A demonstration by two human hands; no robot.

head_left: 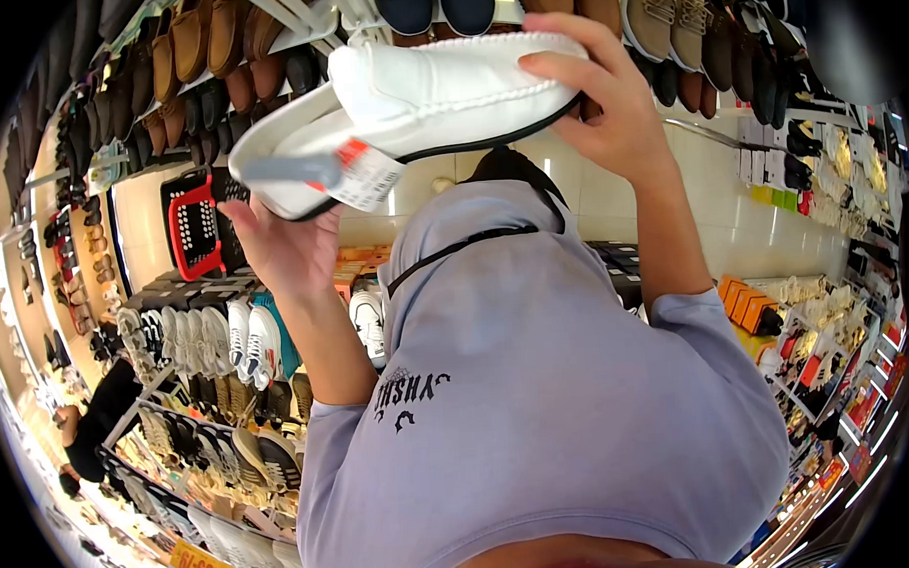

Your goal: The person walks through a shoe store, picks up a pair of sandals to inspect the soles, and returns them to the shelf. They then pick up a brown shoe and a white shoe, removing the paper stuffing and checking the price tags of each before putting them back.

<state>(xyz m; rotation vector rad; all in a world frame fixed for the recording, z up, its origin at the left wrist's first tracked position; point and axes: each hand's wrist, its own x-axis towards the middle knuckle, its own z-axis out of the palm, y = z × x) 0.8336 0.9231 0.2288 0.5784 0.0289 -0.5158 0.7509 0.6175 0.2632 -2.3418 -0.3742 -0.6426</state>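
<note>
A white loafer (pixel 448 89) with a thin black sole is held up in front of me, its toe to the right and its heel at the lower left. My right hand (pixel 613 103) grips the toe, with fingers over the top and thumb beneath. At the heel end is my left hand (pixel 288 245), palm towards the shoe; its thumb sticks out to the left and its other fingers are partly hidden behind the heel. A white and red price tag (pixel 366 177) hangs against the side, joined to a grey strap (pixel 290 170).
Brown shoes (pixel 191 43) and dark blue shoes (pixel 467 5) line the racks above. A red and black shopping basket (pixel 194 225) stands at left on the tiled floor (pixel 677 211). White sneakers (pixel 261 341) fill shelves behind my left arm. Another person (pixel 104 416) is at far left.
</note>
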